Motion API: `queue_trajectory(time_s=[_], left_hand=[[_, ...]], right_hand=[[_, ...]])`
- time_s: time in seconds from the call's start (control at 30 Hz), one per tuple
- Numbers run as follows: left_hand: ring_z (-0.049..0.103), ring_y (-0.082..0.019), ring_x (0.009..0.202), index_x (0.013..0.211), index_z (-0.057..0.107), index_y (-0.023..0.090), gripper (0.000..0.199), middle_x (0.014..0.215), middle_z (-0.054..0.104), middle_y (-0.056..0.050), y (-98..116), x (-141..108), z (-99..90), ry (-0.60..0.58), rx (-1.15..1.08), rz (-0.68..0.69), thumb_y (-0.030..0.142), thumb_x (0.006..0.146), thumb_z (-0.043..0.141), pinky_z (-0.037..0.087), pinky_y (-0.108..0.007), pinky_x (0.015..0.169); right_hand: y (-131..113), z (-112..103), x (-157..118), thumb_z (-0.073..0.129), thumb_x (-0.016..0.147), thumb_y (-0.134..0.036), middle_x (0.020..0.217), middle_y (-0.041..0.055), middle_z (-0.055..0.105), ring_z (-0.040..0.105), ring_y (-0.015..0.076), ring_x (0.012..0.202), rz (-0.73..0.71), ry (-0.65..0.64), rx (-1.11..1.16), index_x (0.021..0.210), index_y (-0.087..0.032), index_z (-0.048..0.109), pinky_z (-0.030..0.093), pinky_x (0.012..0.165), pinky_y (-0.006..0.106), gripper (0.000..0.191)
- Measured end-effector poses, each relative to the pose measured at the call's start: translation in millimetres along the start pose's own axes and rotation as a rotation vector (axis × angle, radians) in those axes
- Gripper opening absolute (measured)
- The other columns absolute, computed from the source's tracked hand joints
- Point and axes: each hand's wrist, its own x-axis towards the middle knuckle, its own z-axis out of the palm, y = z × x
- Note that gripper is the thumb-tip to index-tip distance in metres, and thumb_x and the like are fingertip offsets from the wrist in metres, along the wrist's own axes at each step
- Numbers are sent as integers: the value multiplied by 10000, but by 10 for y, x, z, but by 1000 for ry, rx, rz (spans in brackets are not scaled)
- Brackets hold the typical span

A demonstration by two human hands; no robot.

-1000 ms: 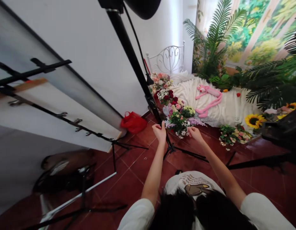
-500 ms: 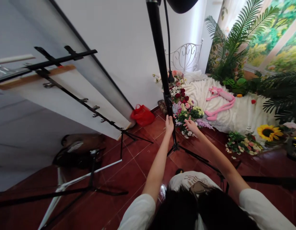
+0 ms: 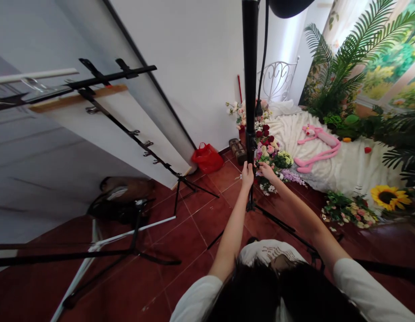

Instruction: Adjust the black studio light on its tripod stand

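A black light stand [image 3: 250,89] rises in front of me, its pole nearly upright and its legs spread on the red tiles. My left hand [image 3: 248,174] is wrapped round the lower pole. On the pole's right side, my right hand [image 3: 266,171] has its fingers closed at a small dark part, seemingly a knob. A black cable [image 3: 265,53] hangs beside the pole from a dark lamp head [image 3: 289,6] at the top edge. Behind my right hand lie artificial flowers [image 3: 269,150].
At left, a rolled backdrop [image 3: 126,134] hangs with clips on a black frame. Stand legs and a white bar [image 3: 136,230] cross the floor. A red bag [image 3: 207,158] sits by the wall; a pink plush toy [image 3: 323,138] lies on white cloth [image 3: 351,165] at right.
The view has shifted, so the scene sits farther right. The pole looks more upright. My right hand has come in from slightly apart to the pole's side and its fingers have closed.
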Motion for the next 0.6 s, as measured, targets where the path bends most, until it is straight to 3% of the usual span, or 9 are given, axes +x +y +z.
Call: queue_trajectory(time_s=[0.1, 0.23, 0.37, 0.6], left_hand=[[606, -154, 796, 864, 551, 214, 562, 812, 610, -38, -3, -8, 8, 20, -27, 16, 735, 881, 341, 488, -296, 829], [602, -137, 779, 883, 561, 205, 557, 816, 614, -32, -30, -5, 19, 17, -39, 19, 716, 897, 339, 487, -272, 820], [588, -137, 758, 867, 559, 194, 556, 799, 610, -29, -26, -8, 28, 30, -59, 28, 715, 892, 364, 476, -261, 792], [579, -142, 744, 887, 565, 189, 546, 801, 606, -32, -11, -12, 37, 40, -59, 40, 703, 893, 382, 468, -260, 760]], right_hand=[[-78, -132, 38, 432, 847, -65, 780, 9, 630, 600, 128, 693, -149, -40, -224, 1044, -191, 638, 496, 658, 230, 312], [-366, -326, 41, 623, 762, -53, 962, 79, 678, 632, 191, 865, -422, -170, -773, 1130, -161, 651, 501, 801, 283, 385], [-704, -351, -22, 699, 752, -99, 1117, 123, 671, 638, 254, 1019, -524, -291, -1237, 1199, -166, 618, 499, 825, 307, 459], [-940, -230, -24, 727, 739, -106, 1146, 101, 678, 622, 267, 1069, -577, -339, -1483, 1102, -206, 647, 474, 775, 279, 385]])
